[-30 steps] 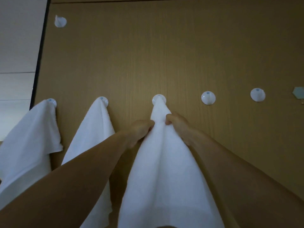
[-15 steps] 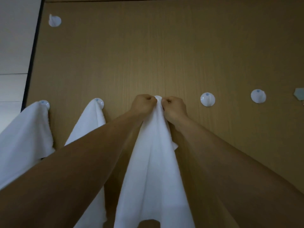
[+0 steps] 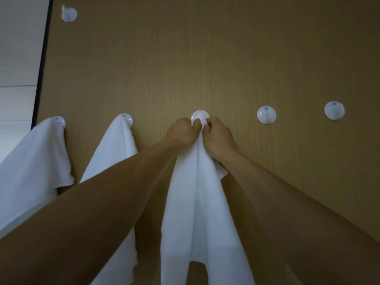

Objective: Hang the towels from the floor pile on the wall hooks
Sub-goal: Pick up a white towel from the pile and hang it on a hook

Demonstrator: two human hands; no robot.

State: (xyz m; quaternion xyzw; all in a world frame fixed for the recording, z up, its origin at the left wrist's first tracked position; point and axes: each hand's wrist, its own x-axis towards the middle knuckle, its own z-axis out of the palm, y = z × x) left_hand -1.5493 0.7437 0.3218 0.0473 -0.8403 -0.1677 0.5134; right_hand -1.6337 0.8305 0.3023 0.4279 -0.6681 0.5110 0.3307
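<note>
**A:** What are those hands doing up there?

**B:** Both are pinching the top of a white towel (image 3: pixel 201 202). The left grip (image 3: pixel 181 132) is curling tight round the gathered cloth. The right grip (image 3: pixel 218 138) is bunching it from the other side. The two are touching, knuckle to knuckle, just under the middle hook (image 3: pixel 199 116).

**A:** Is it going on?

**B:** I'm judging it's being seated right now. A nub of cloth is showing against the hook's face, but the fingers are hiding whether it's catching.

**A:** And the towel itself?

**B:** It's hanging straight down from the two grips, between the forearms, and falling into long soft pleats. A small corner is sticking out on the right, below the wrist. It's looking thick and limp to me, so I'm guessing it could slide off if it's let go too soon.

**A:** How far along are they?

**B:** The first towel (image 3: pixel 35 167) is hanging on the far-left hook (image 3: pixel 59 120), and the second towel (image 3: pixel 117 153) on the next hook (image 3: pixel 127 119). This one is making the third. The fourth hook (image 3: pixel 266 115) and fifth hook (image 3: pixel 334 110) are sitting bare to the right, and a high hook (image 3: pixel 69 14) is sitting up on the left of the brown wall (image 3: pixel 205 58). The floor pile isn't showing, so I can't tell how many are left.
</note>
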